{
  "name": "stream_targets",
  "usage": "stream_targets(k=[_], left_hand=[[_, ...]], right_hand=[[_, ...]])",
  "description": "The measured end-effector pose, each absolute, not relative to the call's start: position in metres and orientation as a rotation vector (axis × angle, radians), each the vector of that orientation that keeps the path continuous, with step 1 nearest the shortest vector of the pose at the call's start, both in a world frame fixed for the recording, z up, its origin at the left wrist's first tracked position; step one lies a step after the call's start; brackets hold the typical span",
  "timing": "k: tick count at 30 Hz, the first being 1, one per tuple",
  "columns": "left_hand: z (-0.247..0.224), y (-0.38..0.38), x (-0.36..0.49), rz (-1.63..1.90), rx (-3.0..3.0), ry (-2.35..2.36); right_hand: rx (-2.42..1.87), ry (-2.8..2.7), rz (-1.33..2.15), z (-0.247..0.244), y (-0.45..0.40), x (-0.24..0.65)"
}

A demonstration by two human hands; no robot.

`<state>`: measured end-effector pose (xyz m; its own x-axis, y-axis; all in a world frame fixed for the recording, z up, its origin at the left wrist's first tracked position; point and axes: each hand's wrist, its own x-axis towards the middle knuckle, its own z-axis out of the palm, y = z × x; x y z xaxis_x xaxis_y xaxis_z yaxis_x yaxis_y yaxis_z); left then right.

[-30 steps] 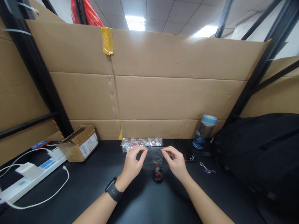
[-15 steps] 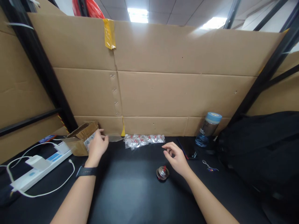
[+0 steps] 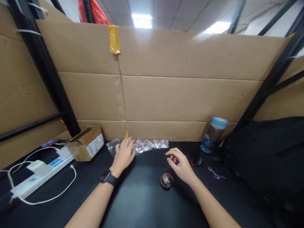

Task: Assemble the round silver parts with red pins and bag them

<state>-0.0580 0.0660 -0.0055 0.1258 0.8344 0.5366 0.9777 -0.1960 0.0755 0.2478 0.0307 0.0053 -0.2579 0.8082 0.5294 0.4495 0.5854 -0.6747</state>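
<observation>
My left hand [image 3: 123, 154], a dark watch on its wrist, is over the left end of a row of clear plastic packets [image 3: 152, 145]. Its fingers are spread, and I cannot tell whether they touch the plastic. Inside the packets are round silvery pieces with red bits. An empty-looking clear bag [image 3: 113, 146] lies just left of those fingers. My right hand [image 3: 180, 163] is held above the table, fingers loosely bent and thumb apart, with nothing in it. Just below and left of it sits a small round stack of shiny metal discs [image 3: 167, 180] with a red part on top.
An open cardboard box [image 3: 89, 144] stands at the left, behind a white power strip [image 3: 42, 172] with cables. On the right are a phone [image 3: 193, 155], a blue-lidded bottle [image 3: 213, 134], a small keychain [image 3: 216, 174] and a black bag [image 3: 268, 161]. Cardboard walls the back.
My left hand has moved right, from beside the cardboard box to the plastic packets. The clear bag near it now lies at the row's left end. My right hand has hardly moved.
</observation>
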Motion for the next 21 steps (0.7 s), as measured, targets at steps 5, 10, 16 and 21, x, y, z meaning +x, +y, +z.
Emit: stream_targets(k=[5,10,16,21], left_hand=[[-0.028,0.073,-0.051,-0.672,-2.31,-1.729],[-0.026,0.075,-0.05,-0.66,-2.289,-1.8],[-0.021,0.076,-0.055,-0.692,-2.339,-2.08],[-0.016,0.065,-0.051,-0.663,-2.461,-2.106]], right_hand=[[-1.014,-1.912,0.499,0.007,0.03,0.247],[-1.015,-1.928,0.519,0.006,0.029,0.246],[-1.016,-1.959,0.53,0.005,0.029,0.247],[-1.024,-1.982,0.541,0.003,0.03,0.247]])
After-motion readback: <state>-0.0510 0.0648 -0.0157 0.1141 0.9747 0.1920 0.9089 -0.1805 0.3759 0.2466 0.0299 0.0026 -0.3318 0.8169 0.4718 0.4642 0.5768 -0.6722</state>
